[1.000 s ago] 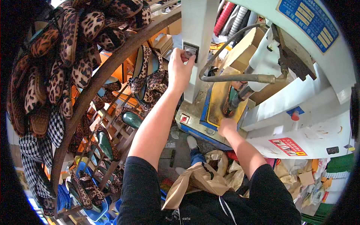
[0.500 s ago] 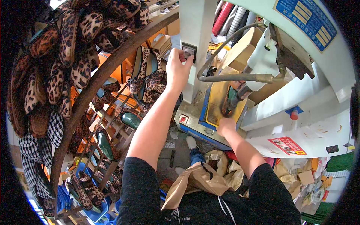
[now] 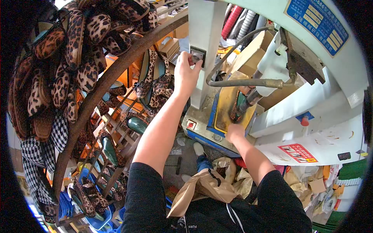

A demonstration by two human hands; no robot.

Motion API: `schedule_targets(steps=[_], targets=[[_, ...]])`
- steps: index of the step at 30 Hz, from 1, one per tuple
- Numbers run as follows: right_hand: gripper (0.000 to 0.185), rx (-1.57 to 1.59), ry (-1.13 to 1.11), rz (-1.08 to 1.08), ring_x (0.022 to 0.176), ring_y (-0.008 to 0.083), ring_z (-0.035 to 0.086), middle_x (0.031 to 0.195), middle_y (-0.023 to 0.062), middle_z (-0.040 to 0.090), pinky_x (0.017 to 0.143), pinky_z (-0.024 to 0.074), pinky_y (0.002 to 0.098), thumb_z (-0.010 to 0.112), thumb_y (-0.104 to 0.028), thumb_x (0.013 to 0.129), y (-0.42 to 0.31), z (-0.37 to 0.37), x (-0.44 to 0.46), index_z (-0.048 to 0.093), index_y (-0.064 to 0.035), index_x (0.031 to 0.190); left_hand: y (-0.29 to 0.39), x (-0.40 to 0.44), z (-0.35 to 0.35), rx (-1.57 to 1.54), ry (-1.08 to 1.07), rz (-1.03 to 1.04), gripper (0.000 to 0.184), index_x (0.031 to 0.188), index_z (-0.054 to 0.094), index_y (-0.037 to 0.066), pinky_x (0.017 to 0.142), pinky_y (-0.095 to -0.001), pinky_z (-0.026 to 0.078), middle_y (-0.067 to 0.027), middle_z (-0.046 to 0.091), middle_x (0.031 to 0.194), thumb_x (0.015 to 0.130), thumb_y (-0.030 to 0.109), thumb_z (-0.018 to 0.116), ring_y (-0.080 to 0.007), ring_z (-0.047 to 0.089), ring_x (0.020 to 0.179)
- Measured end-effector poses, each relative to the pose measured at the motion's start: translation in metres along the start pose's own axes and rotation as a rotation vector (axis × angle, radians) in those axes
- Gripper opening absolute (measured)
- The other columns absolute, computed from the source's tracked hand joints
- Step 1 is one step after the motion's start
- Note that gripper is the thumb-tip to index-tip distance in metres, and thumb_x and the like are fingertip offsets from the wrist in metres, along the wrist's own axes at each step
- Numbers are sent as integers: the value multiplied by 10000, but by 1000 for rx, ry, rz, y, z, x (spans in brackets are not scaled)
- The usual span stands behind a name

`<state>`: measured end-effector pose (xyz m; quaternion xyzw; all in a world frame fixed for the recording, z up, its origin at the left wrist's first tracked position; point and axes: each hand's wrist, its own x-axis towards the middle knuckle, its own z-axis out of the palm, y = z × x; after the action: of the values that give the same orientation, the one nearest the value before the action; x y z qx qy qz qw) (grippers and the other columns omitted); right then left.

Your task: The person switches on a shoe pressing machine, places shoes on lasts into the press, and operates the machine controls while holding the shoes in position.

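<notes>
My left hand (image 3: 186, 75) is raised to a pale machine post, thumb and fingers curled around a dial (image 3: 197, 56) set in a dark square plate. Lower down, my right hand (image 3: 235, 133) is closed at the near end of a leopard-print shoe (image 3: 235, 112), its fingertips mostly hidden. A green part shows inside that shoe. It rests over a yellow, dark-stained tray (image 3: 223, 112) on the press base. The press's dark cylindrical rod (image 3: 248, 101) comes down against the shoe from the upper right.
At left, a curved brown rack bar (image 3: 91, 97) carries several leopard-print and houndstooth shoes (image 3: 35, 155). A hose (image 3: 244, 82) crosses above the tray. A red rotary switch (image 3: 190, 124) sits on the base, and a red button (image 3: 305, 121) on the machine body. Brown paper lies below.
The view has shifted very slightly. Both hands keep their places, the left at the dial and the right at the shoe.
</notes>
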<state>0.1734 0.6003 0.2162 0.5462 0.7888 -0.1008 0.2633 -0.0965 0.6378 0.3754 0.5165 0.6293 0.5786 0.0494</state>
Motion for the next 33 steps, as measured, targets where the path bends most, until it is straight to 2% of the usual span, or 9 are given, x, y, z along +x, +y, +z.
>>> schedule_targets(steps=[7,13,16,20,24,25,28,29,33], targets=[[512,5,-17,18,1111,309,726,1181,148,760,899,582,397,750,-502,907,0,1,2,772,-46,1138,-1,1,1,-53,-9,-56,345,1040,546,-7,817,-413,512,-147,590,941,873,177,784,-285,609,877],[501,-9,8,10,1127,309,721,1187,153,757,910,583,403,748,-490,909,1,6,3,771,-48,1144,-2,0,1,-17,0,-20,357,1055,547,-2,816,-401,512,-133,584,934,869,186,786,-267,598,873],[498,-29,-21,-8,1144,306,714,1191,151,756,920,583,407,747,-487,909,2,4,2,772,-46,1139,0,-4,1,-54,18,-15,364,1084,552,0,819,-390,513,-126,585,952,868,179,783,-251,596,878],[495,-2,21,-6,1138,306,716,1193,152,755,919,585,410,748,-483,905,2,6,3,776,-40,1123,-11,-24,0,-89,20,-77,392,1201,573,6,821,-383,530,-129,586,983,889,163,751,-242,609,863],[470,-2,-8,-9,1123,312,722,1188,143,758,912,588,412,740,-456,911,2,2,4,777,-38,1122,-10,-52,-29,11,29,-4,253,1133,622,2,831,-355,537,-127,640,961,939,141,708,-231,646,872],[462,-1,-27,-10,1120,314,723,1187,141,759,910,589,413,737,-448,913,2,0,4,777,-38,1124,-3,-56,-43,97,-6,-57,231,1105,638,-7,839,-360,533,-140,644,980,946,149,701,-245,649,902],[447,-27,21,-34,1107,321,724,1176,140,761,897,589,415,731,-439,914,3,4,2,780,-48,1125,-22,-67,-74,159,28,-15,217,1097,655,-5,832,-362,532,-149,664,1013,962,161,689,-254,654,896],[448,-15,26,-29,1101,322,725,1170,144,762,891,589,417,734,-442,912,4,6,3,781,-50,1122,-20,-71,-87,168,23,-69,188,1071,653,5,845,-392,531,-159,642,1018,951,148,679,-292,659,921],[450,7,45,-38,1080,325,729,1148,154,764,879,586,425,744,-446,901,5,5,2,783,-51,1114,-48,-91,-122,237,27,-151,160,1040,659,8,784,-371,524,-131,653,904,973,153,663,-262,648,822]])
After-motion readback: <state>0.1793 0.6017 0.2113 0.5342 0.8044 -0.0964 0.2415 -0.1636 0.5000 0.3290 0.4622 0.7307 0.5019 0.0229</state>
